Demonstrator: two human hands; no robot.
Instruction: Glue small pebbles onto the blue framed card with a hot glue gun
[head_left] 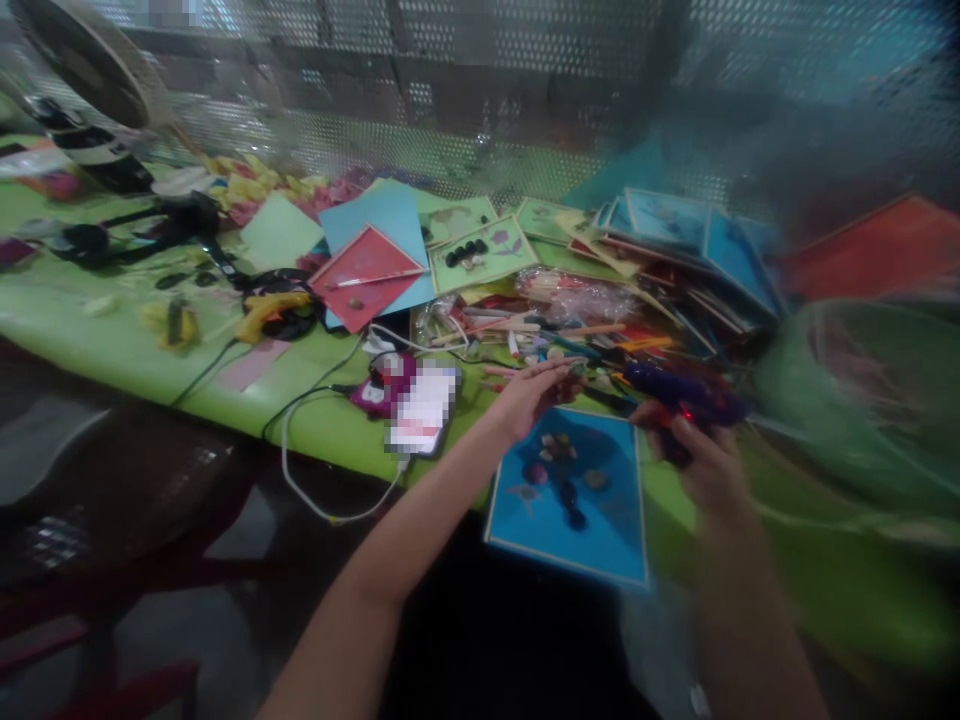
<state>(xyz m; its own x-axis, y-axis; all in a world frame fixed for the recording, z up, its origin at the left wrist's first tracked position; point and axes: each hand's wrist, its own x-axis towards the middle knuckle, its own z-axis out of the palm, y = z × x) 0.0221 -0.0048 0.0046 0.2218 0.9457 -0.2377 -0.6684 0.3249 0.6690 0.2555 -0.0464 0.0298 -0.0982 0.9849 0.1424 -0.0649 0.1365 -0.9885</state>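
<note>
My right hand (pixel 701 450) is wrapped round the handle of a dark purple glue gun (pixel 660 384), which has a small red light lit. The gun's nozzle points left, towards my left hand (pixel 536 393). A small greenish stone-like piece (pixel 576 370) is pinched in my left fingertips; blur hides its exact kind. Below both hands lies a blue framed board (pixel 517 532) near the table edge. On the board sit a cluster of pale pebbles (pixel 559 448), dark stones (pixel 571 505), a reddish round piece (pixel 535 473) and a brownish stone (pixel 596 480).
Left of my arm, a phone (pixel 426 405) lies plugged into a white cable (pixel 289 450). Pens and sticks (pixel 592 330) clutter the table behind my hands. Stacked framed boards (pixel 660 225) stand at the back, a green basket (pixel 862 400) at right, a yellow glue gun (pixel 274 308) at left.
</note>
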